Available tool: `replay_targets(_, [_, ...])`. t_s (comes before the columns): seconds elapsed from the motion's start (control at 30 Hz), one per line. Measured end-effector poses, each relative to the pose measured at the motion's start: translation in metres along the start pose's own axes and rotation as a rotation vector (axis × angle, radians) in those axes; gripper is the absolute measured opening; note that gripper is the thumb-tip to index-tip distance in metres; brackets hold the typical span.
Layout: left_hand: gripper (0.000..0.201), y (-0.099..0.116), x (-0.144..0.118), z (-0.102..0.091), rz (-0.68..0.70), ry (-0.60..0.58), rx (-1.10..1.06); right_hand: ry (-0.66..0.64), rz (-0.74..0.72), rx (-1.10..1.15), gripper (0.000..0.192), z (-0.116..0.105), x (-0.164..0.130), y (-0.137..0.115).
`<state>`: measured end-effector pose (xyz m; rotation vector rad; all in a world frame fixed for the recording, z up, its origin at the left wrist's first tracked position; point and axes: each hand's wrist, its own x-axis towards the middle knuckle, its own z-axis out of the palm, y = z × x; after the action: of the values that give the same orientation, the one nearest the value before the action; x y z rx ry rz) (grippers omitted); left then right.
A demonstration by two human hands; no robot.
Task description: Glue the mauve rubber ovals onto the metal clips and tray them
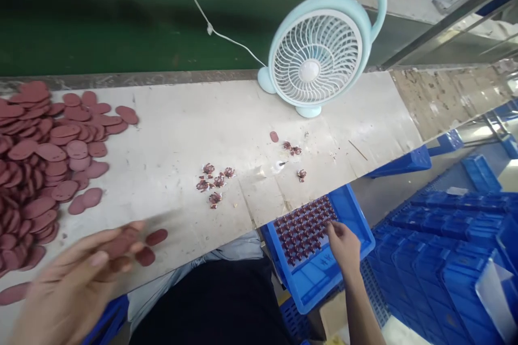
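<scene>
Between its thumb and fingers, my left hand point(81, 275) pinches a flat reddish-brown oval piece point(121, 242); whether it is one or a stack I cannot tell. Just beside those fingers, two loose oval pieces point(156, 236) lie on the table. A large heap of the same ovals point(48, 156) covers the table's left end. My right hand point(345, 242) is over a blue crate point(356, 213), fingers closed at the edge of rows of small dark-red, shiny pieces point(303, 226). Anything in those fingertips is hidden. Small clusters of dark-red pieces point(216, 182) lie mid-table.
A light-blue fan point(309, 70) stands at the back of the white table point(170, 129), its cord point(234, 42) running up left. More small pieces point(292, 148), a single oval point(274, 136) and a thin stick point(358, 150) lie before it. Stacked blue crates point(437, 259) fill the right.
</scene>
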<state>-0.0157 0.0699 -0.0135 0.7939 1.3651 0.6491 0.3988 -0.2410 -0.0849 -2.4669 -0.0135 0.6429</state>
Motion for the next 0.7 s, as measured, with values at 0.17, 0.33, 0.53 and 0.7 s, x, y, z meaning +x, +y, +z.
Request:
replay_targets(0.17, [0.024,-0.01,-0.024,0.048,-0.237,-0.365,-0.343,-0.359,-0.123,0.532,0.056,0.051,-0.07,-0.099])
replay_targets(0.33, [0.018,-0.016,-0.039,0.071,-0.269,-0.563,-0.514,-1.104,0.116,1.371,0.06,0.117,-0.088,-0.178])
replay_targets(0.53, [0.021,-0.013,-0.04,0.07,-0.252,-0.618,-0.66,-1.372,0.229,1.66,0.025,0.127,-0.08,-0.227])
replay_targets(0.7, [0.035,-0.008,-0.036,0.071,-0.249,-0.613,-0.733,-1.024,-0.114,1.218,0.032,0.108,-0.139,-0.229])
